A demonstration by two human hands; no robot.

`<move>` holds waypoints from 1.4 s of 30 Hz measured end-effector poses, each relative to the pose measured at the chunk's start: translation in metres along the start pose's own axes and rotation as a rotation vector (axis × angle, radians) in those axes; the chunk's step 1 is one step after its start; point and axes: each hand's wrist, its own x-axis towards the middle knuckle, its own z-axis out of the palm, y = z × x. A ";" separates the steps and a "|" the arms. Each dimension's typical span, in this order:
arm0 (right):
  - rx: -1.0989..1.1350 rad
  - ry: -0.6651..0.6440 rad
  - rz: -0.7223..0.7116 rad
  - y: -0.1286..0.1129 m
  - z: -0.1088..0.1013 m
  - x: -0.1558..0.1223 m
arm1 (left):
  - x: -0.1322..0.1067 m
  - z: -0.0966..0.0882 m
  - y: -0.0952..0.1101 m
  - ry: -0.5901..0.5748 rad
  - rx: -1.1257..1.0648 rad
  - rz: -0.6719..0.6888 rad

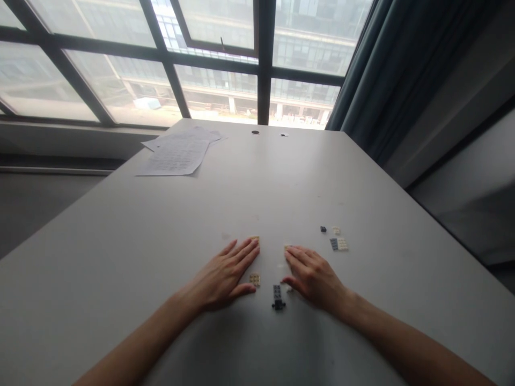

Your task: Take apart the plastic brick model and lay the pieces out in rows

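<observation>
My left hand (225, 276) lies flat on the grey table (120, 257), fingers stretched forward, holding nothing. My right hand (311, 276) rests flat beside it, fingers together and extended, also holding nothing. Between the two hands sit a small tan studded plate (255, 279) by my left thumb and a dark grey brick piece (277, 296) a little nearer to me. A tan piece (255, 238) peeks out at my left fingertips, and another tan piece (286, 247) at my right fingertips.
Right of my right hand lie several small bricks: a grey and cream plate pair (339, 244), a dark bit (323, 229), a pale bit (336, 230). Printed paper sheets (179, 150) lie at the far left. Two cable holes (255, 132) and a window beyond.
</observation>
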 end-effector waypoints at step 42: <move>0.049 0.038 -0.051 -0.025 -0.015 -0.032 | -0.037 -0.020 0.024 0.075 -0.068 0.089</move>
